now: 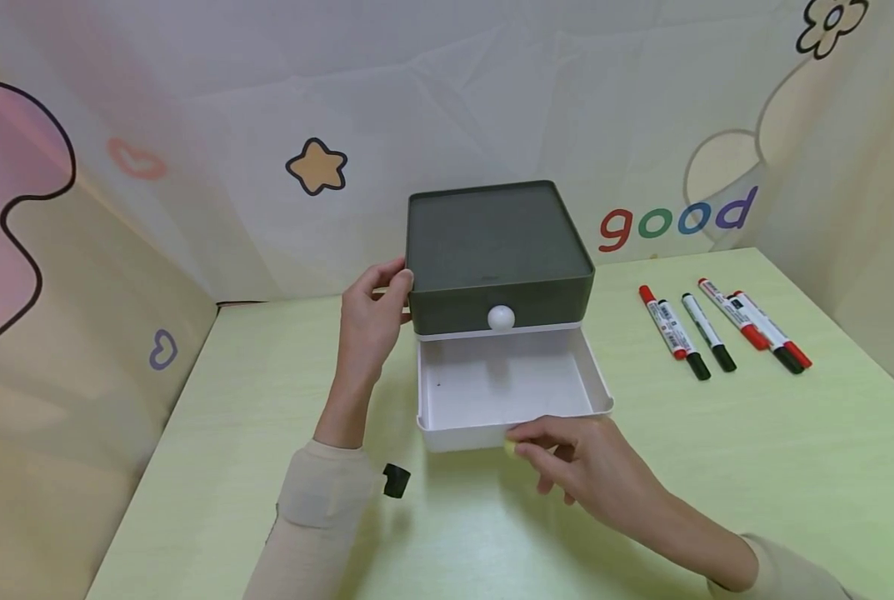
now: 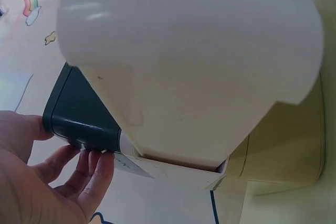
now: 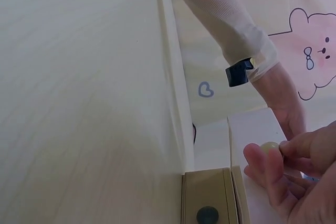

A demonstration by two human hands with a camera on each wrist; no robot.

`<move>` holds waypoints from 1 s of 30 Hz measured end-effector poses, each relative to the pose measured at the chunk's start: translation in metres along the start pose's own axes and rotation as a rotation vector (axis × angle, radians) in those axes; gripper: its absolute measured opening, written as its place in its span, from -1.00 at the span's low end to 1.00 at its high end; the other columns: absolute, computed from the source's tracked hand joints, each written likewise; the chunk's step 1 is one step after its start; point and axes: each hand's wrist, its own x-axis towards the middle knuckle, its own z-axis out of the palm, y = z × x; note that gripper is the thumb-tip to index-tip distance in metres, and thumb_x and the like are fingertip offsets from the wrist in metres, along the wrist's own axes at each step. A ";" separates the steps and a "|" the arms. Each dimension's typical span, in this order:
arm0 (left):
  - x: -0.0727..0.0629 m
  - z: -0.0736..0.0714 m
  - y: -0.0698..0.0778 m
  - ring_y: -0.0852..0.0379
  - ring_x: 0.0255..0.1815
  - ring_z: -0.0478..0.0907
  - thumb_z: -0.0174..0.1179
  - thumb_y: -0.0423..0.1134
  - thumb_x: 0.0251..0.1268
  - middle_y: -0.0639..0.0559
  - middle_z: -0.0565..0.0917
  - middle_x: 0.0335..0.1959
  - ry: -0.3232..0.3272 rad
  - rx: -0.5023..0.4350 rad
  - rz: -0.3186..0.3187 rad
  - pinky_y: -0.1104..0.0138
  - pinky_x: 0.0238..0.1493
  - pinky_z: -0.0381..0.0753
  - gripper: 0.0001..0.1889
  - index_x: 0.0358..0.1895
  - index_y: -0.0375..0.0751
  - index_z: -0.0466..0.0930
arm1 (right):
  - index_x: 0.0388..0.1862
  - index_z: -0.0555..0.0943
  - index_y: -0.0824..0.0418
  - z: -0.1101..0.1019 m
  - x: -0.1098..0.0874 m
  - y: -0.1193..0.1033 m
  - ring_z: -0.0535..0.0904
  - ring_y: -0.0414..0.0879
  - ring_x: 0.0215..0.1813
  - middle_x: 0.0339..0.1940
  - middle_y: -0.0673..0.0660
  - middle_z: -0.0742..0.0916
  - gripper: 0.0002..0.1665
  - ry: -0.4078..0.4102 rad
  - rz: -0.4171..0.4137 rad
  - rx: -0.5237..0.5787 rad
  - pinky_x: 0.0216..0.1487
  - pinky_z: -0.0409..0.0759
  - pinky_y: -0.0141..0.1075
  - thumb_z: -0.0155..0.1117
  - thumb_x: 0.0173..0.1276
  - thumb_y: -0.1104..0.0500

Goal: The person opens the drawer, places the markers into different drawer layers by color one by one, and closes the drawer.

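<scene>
A small drawer unit (image 1: 491,233) stands on the table, its dark grey-green top section bearing a white knob (image 1: 501,317). Below that, a white drawer (image 1: 447,437) is pulled out, and its inside looks bare apart from a tiny dark speck. My left hand (image 1: 375,312) holds the unit's left side, thumb by the front corner and fingers further back. With thumb and fingers, my right hand (image 1: 589,467) pinches the pale yellow knob (image 3: 269,146) on the white drawer's front. Under it, a tan section (image 3: 210,186) with a dark knob (image 3: 208,215) shows in the right wrist view.
Several markers with red or black caps lie on the table's right side, among them a black-capped marker (image 1: 707,332) and a red-capped marker (image 1: 731,312). A printed cloth (image 1: 484,108) hangs behind the unit and along both sides. The light green tabletop (image 1: 274,400) extends around the unit.
</scene>
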 end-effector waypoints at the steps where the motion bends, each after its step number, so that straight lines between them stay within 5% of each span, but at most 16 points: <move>1: 0.000 0.000 0.000 -0.01 -0.13 0.63 0.14 -0.15 0.54 -0.04 0.67 0.01 -0.001 0.002 -0.002 0.16 -0.03 0.76 -0.62 0.31 -0.12 0.64 | 0.04 0.78 0.12 0.000 -0.001 0.000 0.65 -0.19 -0.53 -0.43 -0.15 0.74 -0.78 0.000 -0.007 0.001 -0.64 0.59 -0.31 0.37 0.46 0.18; 30: 0.000 -0.001 -0.001 -0.01 -0.12 0.63 0.14 -0.16 0.55 -0.04 0.66 0.02 -0.008 0.003 0.000 0.16 -0.02 0.76 -0.63 0.31 -0.13 0.64 | 0.12 0.76 0.09 0.011 -0.026 0.001 0.66 -0.22 -0.48 -0.31 -0.15 0.76 -0.73 -0.089 -0.006 0.069 -0.61 0.61 -0.32 0.34 0.50 0.14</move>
